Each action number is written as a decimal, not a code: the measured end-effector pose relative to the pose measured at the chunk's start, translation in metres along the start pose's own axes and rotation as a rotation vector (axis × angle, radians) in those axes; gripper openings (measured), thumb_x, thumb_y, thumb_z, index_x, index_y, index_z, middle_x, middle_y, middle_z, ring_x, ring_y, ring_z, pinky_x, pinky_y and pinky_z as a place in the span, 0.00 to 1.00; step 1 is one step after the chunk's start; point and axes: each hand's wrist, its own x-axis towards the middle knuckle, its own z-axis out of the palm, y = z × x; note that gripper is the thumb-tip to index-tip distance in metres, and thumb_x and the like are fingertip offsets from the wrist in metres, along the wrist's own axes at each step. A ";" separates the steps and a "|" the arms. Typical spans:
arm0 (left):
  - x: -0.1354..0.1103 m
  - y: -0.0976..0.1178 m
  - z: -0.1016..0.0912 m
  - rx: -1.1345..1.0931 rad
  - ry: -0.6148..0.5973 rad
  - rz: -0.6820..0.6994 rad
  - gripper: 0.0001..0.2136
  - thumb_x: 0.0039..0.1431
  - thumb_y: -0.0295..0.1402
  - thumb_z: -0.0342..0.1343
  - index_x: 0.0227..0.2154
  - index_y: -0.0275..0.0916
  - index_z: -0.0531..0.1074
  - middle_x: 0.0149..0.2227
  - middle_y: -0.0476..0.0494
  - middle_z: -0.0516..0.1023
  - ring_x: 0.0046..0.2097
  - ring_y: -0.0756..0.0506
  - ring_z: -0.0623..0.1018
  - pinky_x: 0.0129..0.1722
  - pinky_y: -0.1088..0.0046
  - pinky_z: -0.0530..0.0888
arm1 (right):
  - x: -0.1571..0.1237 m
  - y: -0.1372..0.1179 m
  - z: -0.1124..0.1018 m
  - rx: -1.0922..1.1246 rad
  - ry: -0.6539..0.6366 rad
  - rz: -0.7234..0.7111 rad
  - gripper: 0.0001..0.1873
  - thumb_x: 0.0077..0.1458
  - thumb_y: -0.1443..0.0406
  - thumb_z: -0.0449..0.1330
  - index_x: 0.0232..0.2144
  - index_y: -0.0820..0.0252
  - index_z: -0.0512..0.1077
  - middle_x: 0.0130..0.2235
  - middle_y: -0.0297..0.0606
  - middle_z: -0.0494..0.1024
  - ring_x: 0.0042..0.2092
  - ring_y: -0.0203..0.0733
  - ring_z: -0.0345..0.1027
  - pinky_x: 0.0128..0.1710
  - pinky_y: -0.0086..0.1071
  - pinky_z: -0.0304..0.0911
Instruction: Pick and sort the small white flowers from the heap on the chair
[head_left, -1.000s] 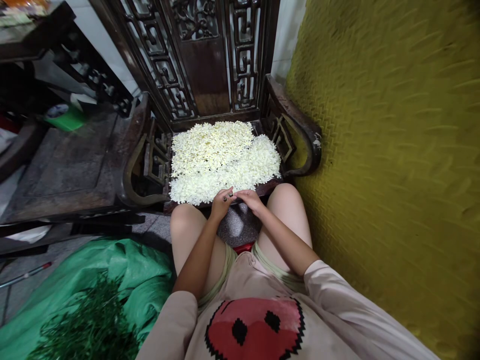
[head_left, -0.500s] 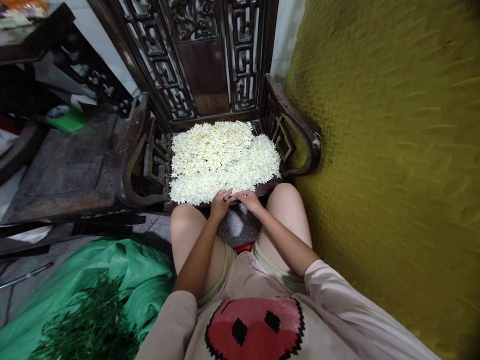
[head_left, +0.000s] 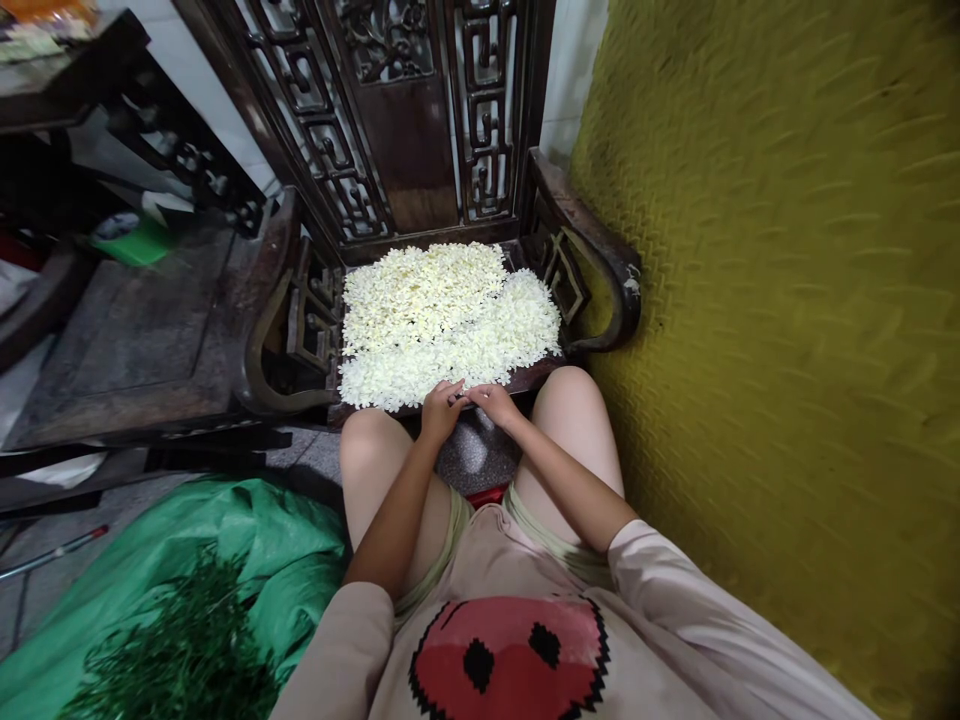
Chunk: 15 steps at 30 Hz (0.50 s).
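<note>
- Cream-white flowers [head_left: 448,322] lie heaped across the seat of a carved dark wooden chair [head_left: 592,250].
- At the heap's near edge, left hand [head_left: 441,410] and right hand [head_left: 493,402] meet, fingertips pressed together; what they pinch is too small to tell.
- Green sheet [head_left: 247,545] with cut greenery [head_left: 180,655] lies at the left.

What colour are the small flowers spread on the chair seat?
Creamy white, with a pale yellow tint: the flowers show best in the head view.
</note>
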 end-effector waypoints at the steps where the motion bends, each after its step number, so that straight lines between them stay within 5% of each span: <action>1: 0.000 -0.001 0.000 0.015 0.000 0.006 0.17 0.50 0.30 0.56 0.45 0.40 0.73 0.31 0.47 0.70 0.30 0.50 0.69 0.37 0.72 0.68 | 0.000 0.000 0.000 -0.005 -0.009 -0.008 0.12 0.46 0.60 0.55 0.21 0.61 0.74 0.26 0.36 0.77 0.32 0.41 0.68 0.39 0.32 0.59; 15: -0.002 -0.001 -0.003 0.228 -0.037 0.092 0.16 0.54 0.31 0.53 0.46 0.43 0.72 0.29 0.47 0.68 0.32 0.48 0.68 0.36 0.72 0.64 | 0.002 0.002 0.002 -0.113 -0.064 -0.060 0.11 0.46 0.62 0.53 0.21 0.62 0.72 0.20 0.31 0.69 0.26 0.34 0.58 0.31 0.27 0.53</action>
